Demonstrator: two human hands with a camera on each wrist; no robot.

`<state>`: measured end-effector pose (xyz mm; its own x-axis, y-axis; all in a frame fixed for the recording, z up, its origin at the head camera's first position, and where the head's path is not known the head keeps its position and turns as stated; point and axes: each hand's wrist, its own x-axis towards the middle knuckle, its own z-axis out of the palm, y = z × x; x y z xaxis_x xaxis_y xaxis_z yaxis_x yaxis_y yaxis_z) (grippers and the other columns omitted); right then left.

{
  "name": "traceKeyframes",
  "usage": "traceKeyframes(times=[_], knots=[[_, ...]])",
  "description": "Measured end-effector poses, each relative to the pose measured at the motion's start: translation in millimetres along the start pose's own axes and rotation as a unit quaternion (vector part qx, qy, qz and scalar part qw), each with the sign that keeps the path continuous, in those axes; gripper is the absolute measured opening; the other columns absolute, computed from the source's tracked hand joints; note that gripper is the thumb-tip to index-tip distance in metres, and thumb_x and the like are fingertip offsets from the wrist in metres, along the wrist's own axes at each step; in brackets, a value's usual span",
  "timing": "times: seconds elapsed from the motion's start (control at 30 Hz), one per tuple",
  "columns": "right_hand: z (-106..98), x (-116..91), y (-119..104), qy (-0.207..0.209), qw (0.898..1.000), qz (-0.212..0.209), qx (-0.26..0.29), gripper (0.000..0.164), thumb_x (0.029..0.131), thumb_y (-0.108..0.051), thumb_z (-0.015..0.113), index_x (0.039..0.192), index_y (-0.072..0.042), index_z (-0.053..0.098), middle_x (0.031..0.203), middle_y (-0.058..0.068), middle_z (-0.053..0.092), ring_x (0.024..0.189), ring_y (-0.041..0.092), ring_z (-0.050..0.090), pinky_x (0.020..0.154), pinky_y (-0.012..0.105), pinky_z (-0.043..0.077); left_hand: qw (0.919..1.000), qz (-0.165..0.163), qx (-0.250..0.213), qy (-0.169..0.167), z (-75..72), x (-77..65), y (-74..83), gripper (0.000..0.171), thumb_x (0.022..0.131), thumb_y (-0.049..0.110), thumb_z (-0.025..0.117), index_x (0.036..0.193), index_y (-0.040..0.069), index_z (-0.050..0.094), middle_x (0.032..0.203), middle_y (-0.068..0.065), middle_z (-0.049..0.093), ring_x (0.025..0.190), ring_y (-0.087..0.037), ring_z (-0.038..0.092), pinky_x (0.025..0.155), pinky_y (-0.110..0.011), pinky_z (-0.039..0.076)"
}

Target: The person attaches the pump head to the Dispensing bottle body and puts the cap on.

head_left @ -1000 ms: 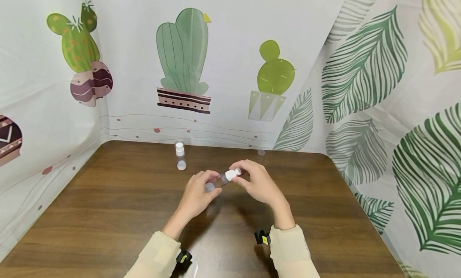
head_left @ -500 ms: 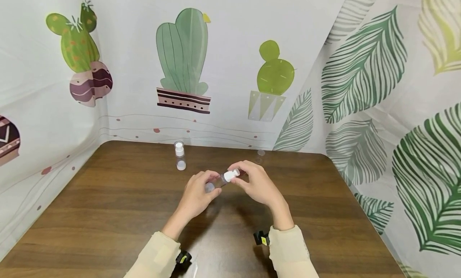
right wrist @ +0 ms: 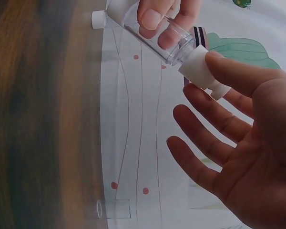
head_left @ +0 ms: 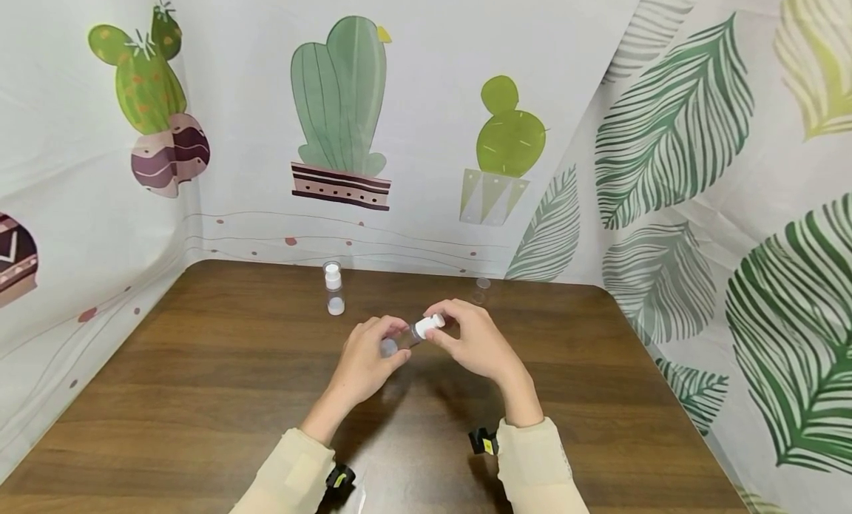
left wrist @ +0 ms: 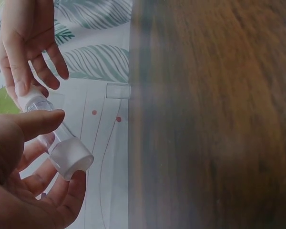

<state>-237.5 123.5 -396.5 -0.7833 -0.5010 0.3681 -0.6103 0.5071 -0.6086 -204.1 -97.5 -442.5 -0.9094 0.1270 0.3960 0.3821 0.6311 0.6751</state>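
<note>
A small clear bottle with a white base is held tilted above the table, between both hands. My left hand grips its clear body near the base, the thumb across the side in the left wrist view. At the upper end, my right hand pinches the white pump head between thumb and index finger. The other fingers of that hand spread away from the bottle. In the right wrist view the pump head sits at the bottle's neck, its small nozzle pointing outward.
A second pump bottle stands upright at the back left of the wooden table. Behind my right hand, a clear cap stands near the back edge. A printed cloth hangs behind and beside the table.
The right hand's fingers and the pump head have shifted very slightly. The left hand stays in place on the bottle, and the other things have not moved.
</note>
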Motion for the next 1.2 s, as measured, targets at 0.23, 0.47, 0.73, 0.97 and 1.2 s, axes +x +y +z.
traceKeyframes(times=[0.23,0.47,0.73,0.97,1.2], knots=[[1,0,-1,0.007,1.000,0.029,0.002,0.016,0.095,-0.018,0.082,0.108,-0.013,0.075,0.096,-0.005,0.072,0.085,0.011,0.066,0.079,0.038,0.058,1.0000,-0.005,0.000,-0.002,0.8,0.3,0.2,0.033,0.085,0.011,0.090,0.113,0.014,0.073,0.114,-0.006,0.076,0.108,-0.029,0.065,0.094,-0.050,0.049],[2,0,-3,0.015,0.998,0.054,-0.013,0.014,0.096,-0.024,0.081,0.104,-0.013,0.076,0.088,-0.006,0.072,0.079,0.009,0.064,0.074,0.029,0.054,1.0000,-0.006,-0.001,-0.003,0.9,0.4,0.5,0.034,0.084,0.011,0.090,0.113,0.014,0.074,0.113,-0.005,0.076,0.107,-0.029,0.065,0.094,-0.050,0.049],[1,0,-1,0.018,0.997,0.068,-0.015,0.025,0.096,-0.032,0.081,0.112,-0.014,0.075,0.093,-0.005,0.073,0.085,0.015,0.067,0.079,0.037,0.056,0.9997,-0.015,-0.007,-0.016,0.2,0.7,0.9,0.035,0.085,0.016,0.090,0.115,0.016,0.073,0.116,-0.005,0.076,0.109,-0.028,0.064,0.096,-0.049,0.049],[-4,-2,2,0.022,0.999,0.046,-0.009,0.048,0.093,-0.032,0.085,0.134,-0.014,0.069,0.113,-0.002,0.074,0.104,0.017,0.071,0.095,0.048,0.057,0.9998,-0.014,-0.008,-0.014,1.1,0.9,-0.4,0.035,0.085,0.016,0.090,0.115,0.016,0.073,0.115,-0.005,0.076,0.110,-0.029,0.065,0.096,-0.050,0.049],[-10,-3,4,0.014,1.000,0.012,0.008,0.046,0.090,-0.020,0.088,0.132,-0.016,0.070,0.124,-0.005,0.072,0.110,0.013,0.068,0.102,0.043,0.054,0.9995,-0.024,-0.012,-0.014,1.1,0.8,-0.2,0.035,0.084,0.014,0.091,0.114,0.016,0.072,0.116,-0.005,0.076,0.111,-0.029,0.065,0.098,-0.050,0.049]])
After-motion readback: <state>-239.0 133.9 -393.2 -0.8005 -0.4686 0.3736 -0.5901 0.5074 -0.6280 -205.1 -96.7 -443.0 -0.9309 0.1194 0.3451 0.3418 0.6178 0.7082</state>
